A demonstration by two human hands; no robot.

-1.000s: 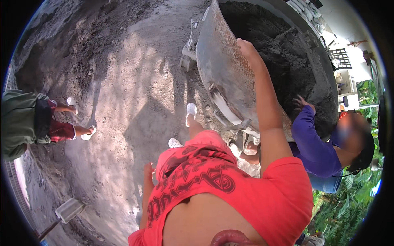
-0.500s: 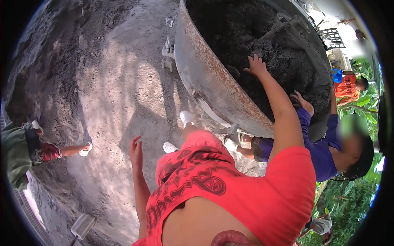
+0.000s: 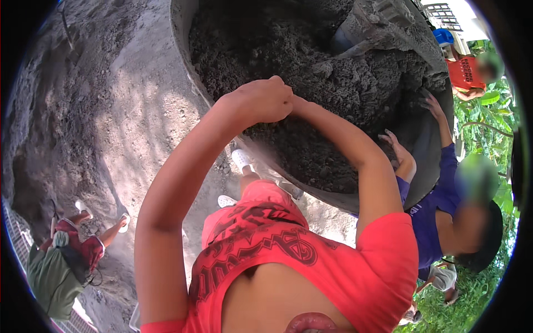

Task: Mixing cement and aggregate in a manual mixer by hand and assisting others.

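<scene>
**Operator:** How was exposure distributed?

**Technician:** Sunlight fell in patches on the gravelly ground [image 3: 144, 105], with soft shadows between them. The interior of the metal drum [image 3: 425, 158] was dim; its dark mix [image 3: 300, 61] showed texture. The upper-right background [image 3: 476, 29] was overexposed to white.

**Operator:** Were optical defects present?

**Technician:** Yes. Fisheye distortion bent the grating [image 3: 16, 244] along the left rim, and the corners were black. A blur patch covered part of the purple-shirted co-worker [image 3: 438, 222]. The red T-shirt [image 3: 333, 261] was sharp.

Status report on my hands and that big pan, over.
Left hand above pan, hiding most of right hand. Dark grey mix inside. Co-worker's hands at pan's right side.
</scene>
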